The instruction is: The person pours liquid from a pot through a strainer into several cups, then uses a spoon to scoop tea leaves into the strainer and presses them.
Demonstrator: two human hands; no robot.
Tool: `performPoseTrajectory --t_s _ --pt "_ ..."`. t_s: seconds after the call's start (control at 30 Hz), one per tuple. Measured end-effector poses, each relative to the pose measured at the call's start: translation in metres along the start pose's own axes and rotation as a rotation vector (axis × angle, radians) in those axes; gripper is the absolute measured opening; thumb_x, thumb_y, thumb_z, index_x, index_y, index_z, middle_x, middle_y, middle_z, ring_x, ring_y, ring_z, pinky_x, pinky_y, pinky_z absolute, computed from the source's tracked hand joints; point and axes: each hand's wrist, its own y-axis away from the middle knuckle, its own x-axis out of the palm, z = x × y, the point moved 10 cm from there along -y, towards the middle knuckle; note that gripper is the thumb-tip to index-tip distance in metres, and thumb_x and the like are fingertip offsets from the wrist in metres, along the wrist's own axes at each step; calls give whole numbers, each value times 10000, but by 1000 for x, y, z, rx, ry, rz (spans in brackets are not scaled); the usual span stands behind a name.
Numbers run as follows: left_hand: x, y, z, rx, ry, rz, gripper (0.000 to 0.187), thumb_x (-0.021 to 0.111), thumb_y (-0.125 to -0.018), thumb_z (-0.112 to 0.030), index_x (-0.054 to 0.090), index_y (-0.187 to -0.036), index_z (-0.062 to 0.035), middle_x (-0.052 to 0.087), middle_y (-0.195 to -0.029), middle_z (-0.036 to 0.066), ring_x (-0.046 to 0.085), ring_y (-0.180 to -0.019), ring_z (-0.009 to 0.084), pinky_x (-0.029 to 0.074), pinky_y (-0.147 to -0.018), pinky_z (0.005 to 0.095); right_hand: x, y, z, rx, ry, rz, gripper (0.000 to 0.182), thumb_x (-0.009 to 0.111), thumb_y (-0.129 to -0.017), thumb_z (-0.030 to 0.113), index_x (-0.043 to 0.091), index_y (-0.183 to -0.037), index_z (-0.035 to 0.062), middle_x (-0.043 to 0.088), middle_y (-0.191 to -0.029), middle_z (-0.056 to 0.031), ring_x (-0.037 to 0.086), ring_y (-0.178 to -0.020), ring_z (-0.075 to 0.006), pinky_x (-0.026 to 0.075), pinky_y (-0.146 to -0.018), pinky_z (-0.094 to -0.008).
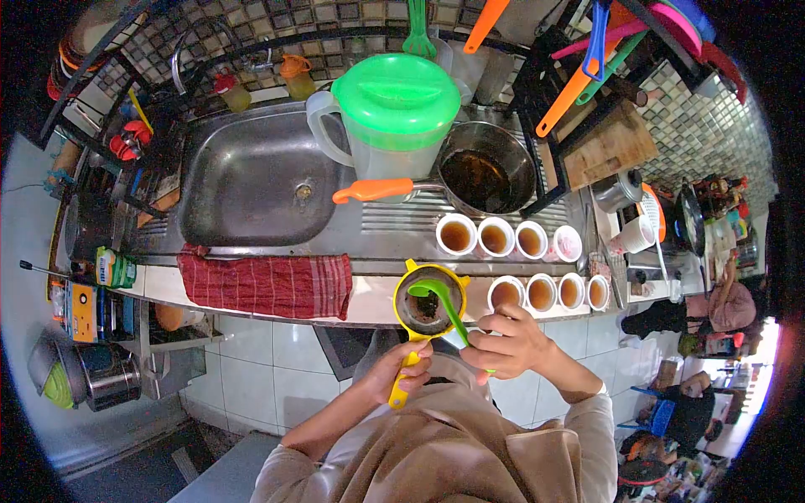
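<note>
My left hand (404,367) is wrapped around the handle of a yellow strainer (397,303), held over the counter's front edge. Dark wet residue lies in its mesh. In my right hand (508,342) is a green plastic spoon (450,310), its bowl dipped inside the strainer. Just beyond my right hand, a front row of white cups of brown liquid includes the nearest cup (506,293). Another row stands behind, with its leftmost cup (456,235) also filled. The rightmost cup (567,244) there looks pinkish inside.
A green-lidded pitcher (394,109) stands by the sink (251,180). Beside it, a saucepan (488,168) with dark liquid points its orange handle left. A red cloth (264,285) drapes over the counter edge. On the right are a rack (545,109) and, farther off, people.
</note>
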Motion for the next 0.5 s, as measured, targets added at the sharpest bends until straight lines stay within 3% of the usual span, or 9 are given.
performPoseTrajectory --t_s 0.5 --pt "2 0 -1 9 6 19 231 386 -895 -311 409 -747 -134 292 -455 -44 258 -364 66 213 -310 193 7 22 10 -42 22 -79 286 476 -796 445 576 -825 178 494 -775 28 461 -706 -125 327 -549 -263"
